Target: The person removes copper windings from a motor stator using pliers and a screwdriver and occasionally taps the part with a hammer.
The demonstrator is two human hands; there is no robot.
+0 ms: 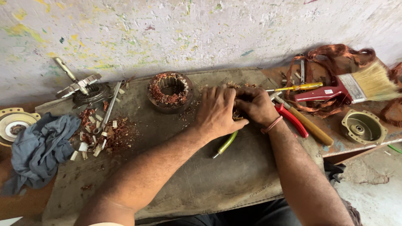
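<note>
Head-worn view, looking steeply down, close over workbench, facing wall

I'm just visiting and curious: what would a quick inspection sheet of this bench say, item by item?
Surface: a worn grey-brown mat over a wooden bench, dusty.
Job's things: a small copper-wire bundle mostly hidden between the two hands; a round motor stator with copper windings stands apart behind them.
Clutter: grey rag, wire and paper scraps, paintbrush, yellow screwdriver, red-handled pliers, wooden-handled hammer, metal end cover.
Grips: left hand and right hand meet, fingers curled; what they pinch cannot be told.
Cables: loose copper wire coils; a green-sleeved handle under the hands.
Surroundings: paint-flecked wall.
</note>
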